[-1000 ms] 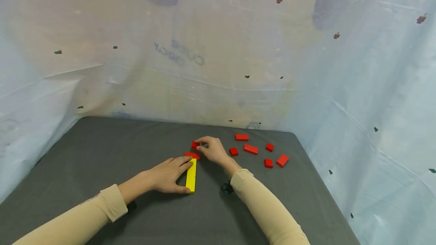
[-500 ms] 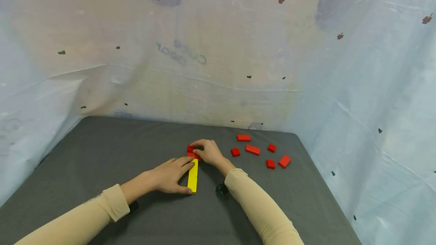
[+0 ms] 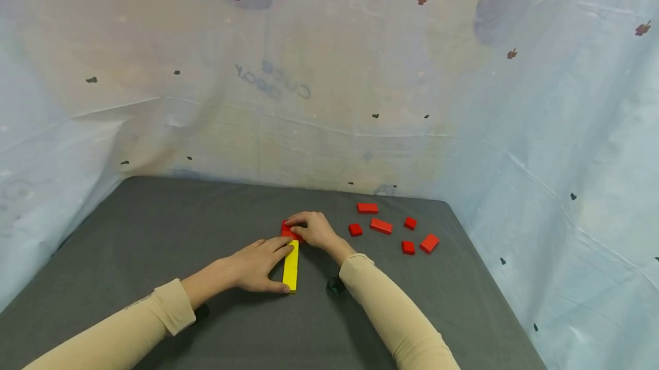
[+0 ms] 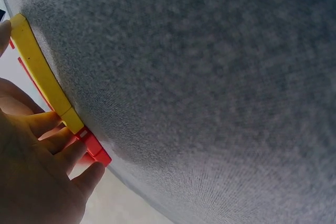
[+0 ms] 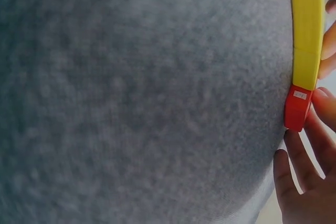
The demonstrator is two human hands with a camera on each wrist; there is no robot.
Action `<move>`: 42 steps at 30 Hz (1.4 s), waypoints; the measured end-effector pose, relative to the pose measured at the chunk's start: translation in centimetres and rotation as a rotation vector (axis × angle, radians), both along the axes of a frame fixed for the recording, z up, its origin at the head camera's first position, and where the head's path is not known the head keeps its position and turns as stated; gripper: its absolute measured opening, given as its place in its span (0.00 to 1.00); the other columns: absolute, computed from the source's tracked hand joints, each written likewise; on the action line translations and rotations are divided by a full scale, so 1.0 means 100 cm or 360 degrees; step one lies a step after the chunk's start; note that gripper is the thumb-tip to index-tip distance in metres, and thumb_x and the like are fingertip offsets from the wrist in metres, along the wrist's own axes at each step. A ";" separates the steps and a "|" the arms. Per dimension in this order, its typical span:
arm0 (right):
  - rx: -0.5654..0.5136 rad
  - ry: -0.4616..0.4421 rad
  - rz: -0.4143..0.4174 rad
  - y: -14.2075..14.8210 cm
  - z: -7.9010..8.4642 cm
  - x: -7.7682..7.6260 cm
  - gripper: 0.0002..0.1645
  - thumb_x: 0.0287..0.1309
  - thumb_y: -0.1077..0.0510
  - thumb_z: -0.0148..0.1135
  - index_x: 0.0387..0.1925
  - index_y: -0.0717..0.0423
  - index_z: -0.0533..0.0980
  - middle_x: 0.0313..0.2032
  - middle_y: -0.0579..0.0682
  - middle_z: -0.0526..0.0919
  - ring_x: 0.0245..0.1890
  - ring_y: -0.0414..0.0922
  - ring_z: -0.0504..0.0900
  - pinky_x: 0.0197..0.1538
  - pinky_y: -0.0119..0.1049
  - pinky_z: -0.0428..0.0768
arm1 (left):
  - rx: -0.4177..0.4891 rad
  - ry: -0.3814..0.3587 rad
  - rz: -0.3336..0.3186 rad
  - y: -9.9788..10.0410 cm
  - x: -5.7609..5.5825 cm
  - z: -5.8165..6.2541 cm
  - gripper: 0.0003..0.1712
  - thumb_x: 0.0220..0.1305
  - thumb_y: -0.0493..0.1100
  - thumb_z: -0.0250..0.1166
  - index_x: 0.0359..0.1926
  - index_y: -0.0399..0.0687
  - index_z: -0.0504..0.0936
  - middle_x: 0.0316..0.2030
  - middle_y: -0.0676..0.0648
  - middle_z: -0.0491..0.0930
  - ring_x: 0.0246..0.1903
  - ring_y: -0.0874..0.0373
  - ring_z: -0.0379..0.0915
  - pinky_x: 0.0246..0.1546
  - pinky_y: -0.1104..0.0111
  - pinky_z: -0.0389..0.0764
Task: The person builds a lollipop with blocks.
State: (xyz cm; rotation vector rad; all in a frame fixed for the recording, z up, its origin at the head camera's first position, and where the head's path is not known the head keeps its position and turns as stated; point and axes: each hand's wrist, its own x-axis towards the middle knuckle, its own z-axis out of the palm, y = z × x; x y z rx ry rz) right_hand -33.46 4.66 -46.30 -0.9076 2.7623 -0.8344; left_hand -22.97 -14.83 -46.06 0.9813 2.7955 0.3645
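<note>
A straight yellow row of blocks (image 3: 290, 270) lies on the table, with a seam near its far end in both wrist views. My left hand (image 3: 257, 264) is spread along its left side, thumb at the near end and fingertips at the far end. A flat red block (image 3: 290, 235) sits crosswise against that far end; a red block end (image 5: 297, 108) with a small white mark shows there in the right wrist view. Just behind it, my right hand (image 3: 316, 230) pinches a small red block (image 3: 285, 225) between thumb and fingers, which partly hide it.
To the right of my right hand lie several loose red blocks, among them a long one (image 3: 381, 226), a far one (image 3: 368, 208) and a small square one (image 3: 355, 230). A patterned curtain (image 3: 329, 130) hangs behind and beside the grey table (image 3: 180, 215).
My right hand has moved slightly left and nearer with the small red block, bringing it close behind the crosswise red block. My left hand has stayed in place on the yellow row.
</note>
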 end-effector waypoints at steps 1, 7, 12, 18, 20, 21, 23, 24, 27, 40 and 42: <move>0.0000 0.0003 -0.0001 0.000 0.000 0.000 0.16 0.73 0.58 0.64 0.57 0.49 0.86 0.60 0.47 0.85 0.64 0.48 0.79 0.69 0.45 0.75 | -0.0001 -0.0004 0.0001 0.000 0.000 0.000 0.58 0.64 0.76 0.62 0.79 0.40 0.63 0.79 0.37 0.57 0.77 0.40 0.55 0.73 0.39 0.60; 0.0002 0.0002 -0.0048 -0.001 -0.001 -0.001 0.15 0.73 0.57 0.64 0.56 0.48 0.86 0.58 0.49 0.86 0.59 0.48 0.82 0.65 0.44 0.79 | 0.0031 0.0006 -0.0011 0.000 0.001 0.000 0.58 0.64 0.76 0.62 0.78 0.39 0.63 0.79 0.36 0.57 0.77 0.39 0.55 0.72 0.39 0.61; 0.0009 0.0026 -0.0065 0.000 -0.001 -0.001 0.14 0.73 0.57 0.63 0.56 0.49 0.86 0.56 0.49 0.86 0.56 0.48 0.83 0.63 0.43 0.80 | 0.0025 0.0016 -0.0008 0.000 0.001 0.001 0.58 0.64 0.76 0.62 0.78 0.39 0.63 0.79 0.37 0.57 0.76 0.39 0.55 0.73 0.40 0.61; 0.0007 0.0029 -0.0058 0.000 0.003 0.001 0.16 0.73 0.59 0.63 0.59 0.50 0.84 0.58 0.50 0.86 0.59 0.49 0.82 0.65 0.45 0.78 | -0.0004 -0.0014 0.0009 0.001 0.000 0.005 0.58 0.64 0.76 0.63 0.79 0.40 0.62 0.79 0.37 0.56 0.77 0.40 0.55 0.73 0.41 0.61; 0.0007 0.0025 -0.0052 0.001 0.003 0.001 0.17 0.74 0.59 0.62 0.60 0.50 0.84 0.59 0.51 0.86 0.60 0.49 0.82 0.65 0.46 0.78 | -0.0006 -0.0013 0.0009 0.001 0.000 0.005 0.58 0.64 0.76 0.62 0.79 0.40 0.62 0.79 0.37 0.56 0.77 0.40 0.55 0.73 0.42 0.61; 0.0007 0.0026 -0.0049 0.001 0.003 0.000 0.17 0.74 0.59 0.62 0.60 0.50 0.84 0.59 0.51 0.86 0.60 0.49 0.82 0.65 0.46 0.78 | -0.0005 -0.0011 0.0010 0.000 0.000 0.005 0.58 0.64 0.76 0.62 0.79 0.39 0.62 0.79 0.37 0.56 0.77 0.40 0.55 0.73 0.42 0.61; 0.0012 0.0026 -0.0046 0.001 0.003 0.000 0.17 0.74 0.59 0.62 0.60 0.50 0.84 0.59 0.50 0.86 0.59 0.49 0.82 0.65 0.45 0.79 | -0.0004 -0.0011 0.0010 0.000 0.000 0.005 0.58 0.64 0.76 0.62 0.79 0.40 0.62 0.79 0.37 0.56 0.77 0.40 0.55 0.73 0.41 0.61; 0.0014 0.0026 -0.0045 0.001 0.003 0.000 0.17 0.74 0.58 0.62 0.60 0.50 0.84 0.59 0.51 0.86 0.59 0.49 0.82 0.65 0.45 0.78 | -0.0004 -0.0010 0.0010 0.000 0.000 0.005 0.58 0.64 0.76 0.62 0.79 0.40 0.62 0.79 0.37 0.56 0.77 0.40 0.55 0.73 0.41 0.61; 0.0022 0.0033 -0.0043 0.001 0.002 0.000 0.17 0.74 0.58 0.62 0.60 0.49 0.84 0.59 0.50 0.86 0.59 0.48 0.82 0.64 0.44 0.79 | 0.0001 -0.0009 0.0010 0.000 0.000 0.005 0.58 0.64 0.76 0.63 0.79 0.39 0.62 0.79 0.37 0.56 0.77 0.40 0.55 0.73 0.41 0.61; -0.0009 0.0046 -0.0001 0.005 0.003 0.003 0.19 0.74 0.59 0.62 0.63 0.51 0.82 0.62 0.51 0.83 0.64 0.50 0.79 0.68 0.47 0.75 | 0.0011 -0.0010 0.0011 -0.001 -0.002 0.002 0.58 0.63 0.77 0.63 0.78 0.41 0.64 0.79 0.38 0.57 0.76 0.40 0.56 0.73 0.40 0.61; -0.0038 0.0050 -0.0002 0.009 0.004 0.005 0.20 0.74 0.58 0.62 0.64 0.51 0.81 0.63 0.51 0.82 0.64 0.50 0.79 0.67 0.48 0.77 | 0.0000 -0.0012 0.0019 -0.001 -0.001 0.002 0.58 0.62 0.76 0.64 0.78 0.41 0.64 0.79 0.38 0.57 0.76 0.41 0.56 0.73 0.41 0.61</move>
